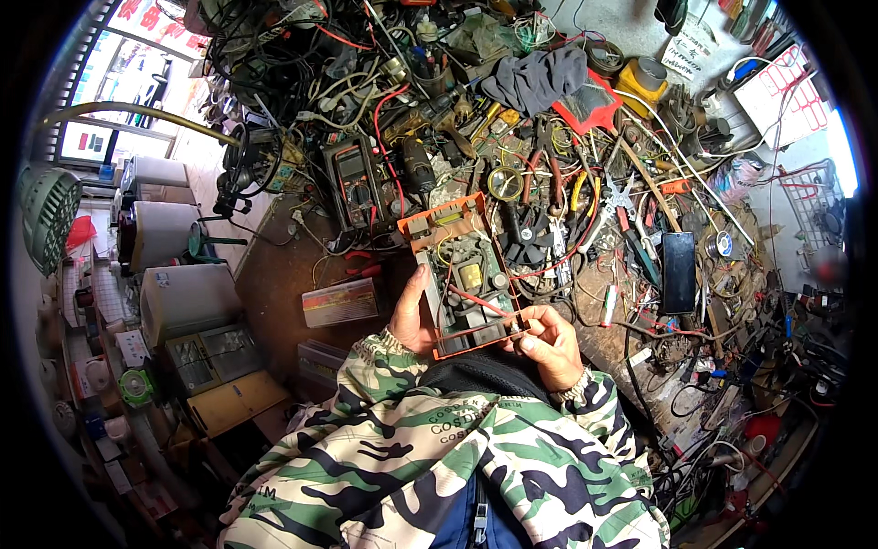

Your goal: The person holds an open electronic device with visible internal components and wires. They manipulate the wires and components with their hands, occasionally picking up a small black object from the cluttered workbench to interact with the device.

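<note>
Just in front of my body I hold an opened orange casing (444, 216) with a circuit board (471, 276) inside. Components and a few red and yellow wires sit on the board. My left hand (413, 316) grips the casing's left side, thumb along the edge. At the lower right corner, my right hand (551, 352) pinches the rim near a red wire; whether the fingertips hold the wire too I cannot tell. A digital multimeter (351, 169) lies beyond the casing to the left. Close to my left hand is a pale rectangular box (340, 303).
Tools, cables and parts crowd the bench, with pliers (613, 206) and a black phone (679, 273) to the right. A solder spool (718, 244) lies beyond the phone. Grey cloth (540, 80) is heaped at the back. A green lamp head (52, 220) hangs at far left.
</note>
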